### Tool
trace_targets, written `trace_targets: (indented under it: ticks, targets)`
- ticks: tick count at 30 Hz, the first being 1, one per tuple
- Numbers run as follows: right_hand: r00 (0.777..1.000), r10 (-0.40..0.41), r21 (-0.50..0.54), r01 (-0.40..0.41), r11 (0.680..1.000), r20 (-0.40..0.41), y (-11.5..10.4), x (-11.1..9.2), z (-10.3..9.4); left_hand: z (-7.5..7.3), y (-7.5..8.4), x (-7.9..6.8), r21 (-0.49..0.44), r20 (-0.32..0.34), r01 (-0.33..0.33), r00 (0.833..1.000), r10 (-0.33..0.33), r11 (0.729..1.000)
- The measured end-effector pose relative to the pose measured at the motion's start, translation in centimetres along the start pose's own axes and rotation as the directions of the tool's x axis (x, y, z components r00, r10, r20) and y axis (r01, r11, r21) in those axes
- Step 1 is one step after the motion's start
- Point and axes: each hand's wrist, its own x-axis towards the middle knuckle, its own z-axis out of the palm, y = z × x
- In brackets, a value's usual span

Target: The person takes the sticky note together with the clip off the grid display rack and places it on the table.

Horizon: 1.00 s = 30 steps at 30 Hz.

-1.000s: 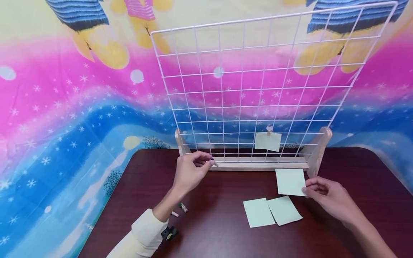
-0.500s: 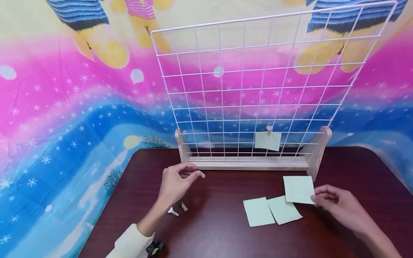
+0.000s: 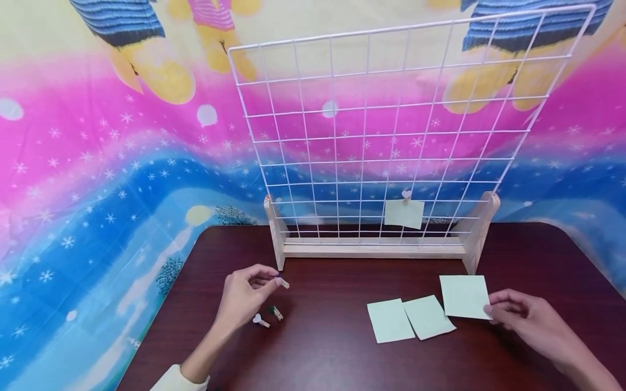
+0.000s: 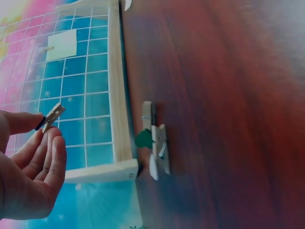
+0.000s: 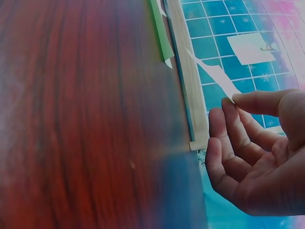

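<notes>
While the left hand (image 3: 242, 297) pinches one clothespin (image 3: 285, 283) between thumb and fingertip, the right hand (image 3: 535, 321) holds one note (image 3: 464, 296), pale green, by its lower right corner.

Clothespin, held: small, wooden, with a dark ornament at the gripped end; raised above the surface (image 3: 318, 361), towards its left edge.

Note, held: lifted clear of the surface, towards its right edge; seen nearly edge-on in the right wrist view.

Loose notes, two: a left note (image 3: 390, 321) and a right note (image 3: 430, 317), pale green, flat on the surface right of its middle, just beside each other and turned at slightly different angles.

Loose clothespins, two: one with a white heart (image 3: 261, 321), one with a green heart (image 3: 276, 313) — lying close together near the left edge of the surface, below the left hand.

Grid, one: a white wire grid (image 3: 395, 135), upright in a pale wooden stand (image 3: 374, 251) near the back edge of the surface.

Clipped note, one: a pale square (image 3: 404, 214) on the lower part of the grid — fastened at its top by a heart clip (image 3: 406, 196).

Backdrop, one: a printed cloth (image 3: 98, 217) with snowflakes, behind the surface.
</notes>
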Motion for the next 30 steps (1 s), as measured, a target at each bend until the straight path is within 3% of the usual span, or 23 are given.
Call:
trace_targets:
  ticks: [8, 19, 30]
  targets:
    - [0.998, 0.041, 0.013, -0.042, 0.999, 0.042, 0.4, 0.1, -0.3, -1.4, -1.4, -1.3, 0.021, 0.010, 0.074, 0.997, -0.074, 0.997]
    - [0.997, 0.032, 0.015, -0.034, 0.999, 0.070, 1.0, 0.0, -0.4, -3.0, -3.4, -3.3, 0.053, 0.033, 0.172, 0.984, -0.174, 0.984]
    - [0.994, 0.066, -0.039, -0.063, 0.997, 0.087, 1.2, -0.2, -0.1, -3.4, -4.9, -4.6, 0.086, 0.037, 0.252, 0.966, -0.255, 0.964]
